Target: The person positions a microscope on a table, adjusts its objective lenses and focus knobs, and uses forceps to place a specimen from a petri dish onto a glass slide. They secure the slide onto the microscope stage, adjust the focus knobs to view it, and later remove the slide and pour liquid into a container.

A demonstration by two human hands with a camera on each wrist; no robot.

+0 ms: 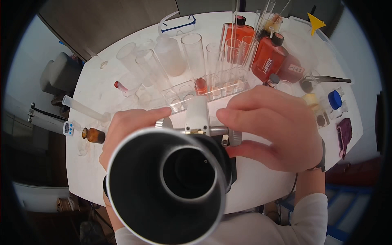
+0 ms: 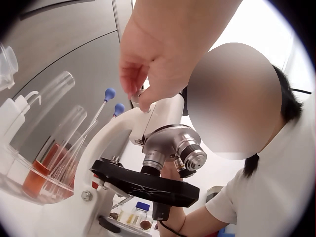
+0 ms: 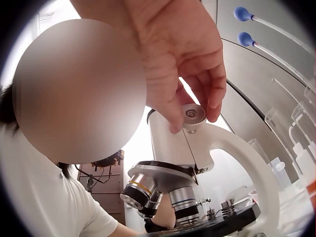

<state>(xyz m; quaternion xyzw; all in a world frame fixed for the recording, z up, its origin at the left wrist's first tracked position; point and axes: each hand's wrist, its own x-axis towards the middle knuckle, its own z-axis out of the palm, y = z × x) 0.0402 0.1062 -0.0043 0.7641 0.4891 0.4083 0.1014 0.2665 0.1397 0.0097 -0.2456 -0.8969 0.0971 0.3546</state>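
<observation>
A white microscope (image 1: pixel 197 112) stands in front of me, its black eyepiece tube (image 1: pixel 134 179) large and close in the head view. My left hand (image 1: pixel 124 128) pinches the ridged focus knob (image 1: pixel 164 123) on the left side; the left wrist view shows thumb and fingers at it. On the other side my right hand (image 1: pixel 277 126) has thumb and fingers round the right focus knob (image 3: pixel 193 114). Below the head sit the objective lenses (image 2: pixel 190 153), over the black stage (image 2: pixel 148 185). The eyepiece tube hides part of the left hand in the head view.
Behind the microscope a clear rack (image 1: pixel 220 92) holds several tubes, one with red liquid. Red bottles (image 1: pixel 269 57) and a white wash bottle (image 1: pixel 169 57) stand farther back. A brown bottle (image 1: pixel 94 135) and timer (image 1: pixel 68 128) are left; tweezers (image 1: pixel 332 79) lie right.
</observation>
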